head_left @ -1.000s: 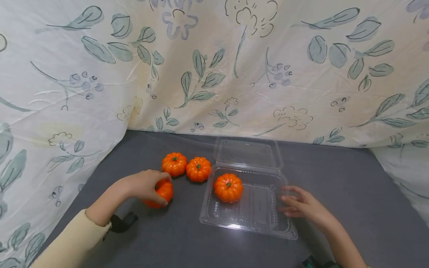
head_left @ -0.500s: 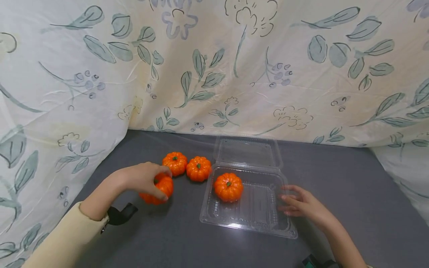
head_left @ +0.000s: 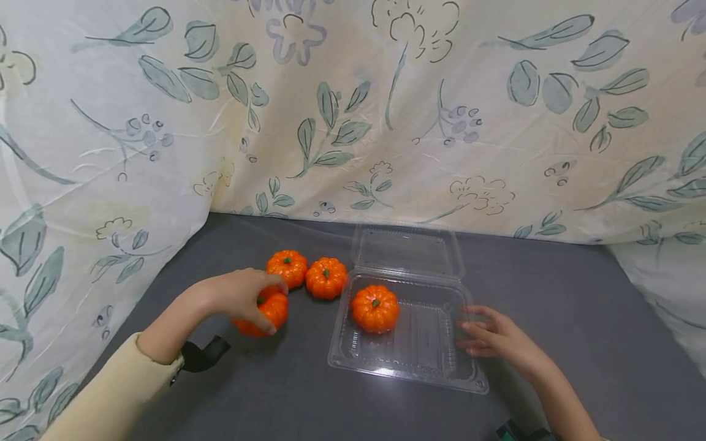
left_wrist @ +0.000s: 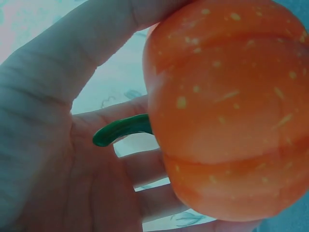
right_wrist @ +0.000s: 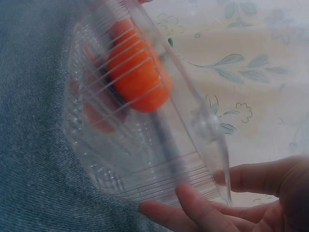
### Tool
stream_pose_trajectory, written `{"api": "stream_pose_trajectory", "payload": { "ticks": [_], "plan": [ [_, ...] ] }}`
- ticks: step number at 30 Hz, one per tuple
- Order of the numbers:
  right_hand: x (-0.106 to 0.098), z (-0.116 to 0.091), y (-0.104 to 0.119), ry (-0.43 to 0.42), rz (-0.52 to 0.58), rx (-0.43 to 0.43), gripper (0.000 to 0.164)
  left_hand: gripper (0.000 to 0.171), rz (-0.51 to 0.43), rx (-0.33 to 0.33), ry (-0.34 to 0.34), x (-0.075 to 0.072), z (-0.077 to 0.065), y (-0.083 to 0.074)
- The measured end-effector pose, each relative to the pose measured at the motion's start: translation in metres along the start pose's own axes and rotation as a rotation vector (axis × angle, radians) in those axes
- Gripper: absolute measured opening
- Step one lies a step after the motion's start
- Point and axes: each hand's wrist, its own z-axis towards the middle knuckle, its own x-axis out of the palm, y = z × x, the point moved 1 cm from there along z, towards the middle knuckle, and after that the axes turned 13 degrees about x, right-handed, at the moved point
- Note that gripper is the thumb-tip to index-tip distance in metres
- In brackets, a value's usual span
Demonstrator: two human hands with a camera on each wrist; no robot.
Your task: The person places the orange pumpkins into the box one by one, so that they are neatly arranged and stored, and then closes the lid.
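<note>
My left hand (head_left: pixel 238 300) curls around a small orange pumpkin (head_left: pixel 269 315), thumb on the near side and fingers on the far side. In the left wrist view the pumpkin's green stem (left_wrist: pixel 123 129) points toward the palm. At the clear plastic container's (head_left: pixel 408 378) right side, my right hand (head_left: pixel 504 339) holds the rim; in the right wrist view its fingertips (right_wrist: pixel 186 195) lie at the outer wall. Another pumpkin (head_left: pixel 375 309) sits inside the container's left half, stem up. Two more pumpkins, one farther left (head_left: pixel 287 267) and one nearer the container (head_left: pixel 326 278), stand on the table.
The container's hinged lid (head_left: pixel 408 252) lies open behind its base. A dark grey cloth covers the table (head_left: pixel 309 392). Floral fabric (head_left: pixel 353 110) hangs along the back and sides.
My left hand lifts slightly with the pumpkin, tilting it, then shifts a little to the right. The right hand and the container stay nearly still.
</note>
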Motion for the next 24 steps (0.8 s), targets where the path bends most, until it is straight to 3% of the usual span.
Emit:
{"api": "stream_pose_trajectory", "payload": {
  "ticks": [12,24],
  "plan": [
    [0.001,0.0,0.0,-0.01,0.011,0.015,0.06,0.051,0.023,0.069,-0.019,-0.003,0.016,-0.013],
    [0.001,0.001,-0.004,-0.009,0.016,0.002,0.06,0.054,0.055,0.168,-0.04,-0.007,0.03,-0.038]
  ]
}}
